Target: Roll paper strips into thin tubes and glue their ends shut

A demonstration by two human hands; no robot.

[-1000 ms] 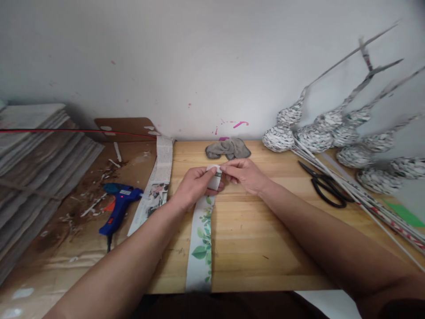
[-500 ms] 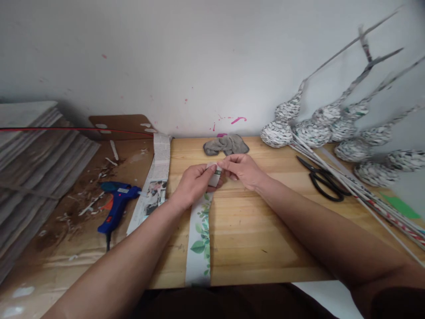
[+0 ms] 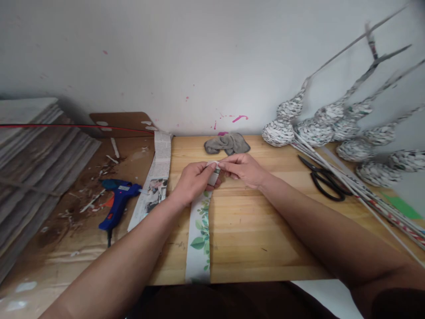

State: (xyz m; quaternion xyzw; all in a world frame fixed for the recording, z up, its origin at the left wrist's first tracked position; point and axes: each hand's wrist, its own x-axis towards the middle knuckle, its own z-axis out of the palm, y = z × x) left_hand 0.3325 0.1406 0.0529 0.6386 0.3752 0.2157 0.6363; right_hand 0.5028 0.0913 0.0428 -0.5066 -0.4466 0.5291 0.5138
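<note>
A white paper strip (image 3: 198, 239) printed with green leaves runs from the table's front edge up to my hands. Its far end is folded over and shows a pale side between my fingers. My left hand (image 3: 195, 179) pinches that end, thumb on top and fingers beneath. Thumb and forefinger of my right hand (image 3: 242, 169) are pressed together on the strip's upper right corner. The fingertips of both hands nearly touch.
Left of the strip are newspaper strips (image 3: 159, 166), a blue glue gun (image 3: 116, 206) on cardboard and a stack of paper (image 3: 29, 177). A grey cloth (image 3: 227, 143) lies behind my hands. At right are black scissors (image 3: 323, 179), paper rods (image 3: 361, 192) and woven gourd shapes (image 3: 315, 132).
Both hands stay at the strip's far end with nearly the same grip. The whole view has shifted slightly.
</note>
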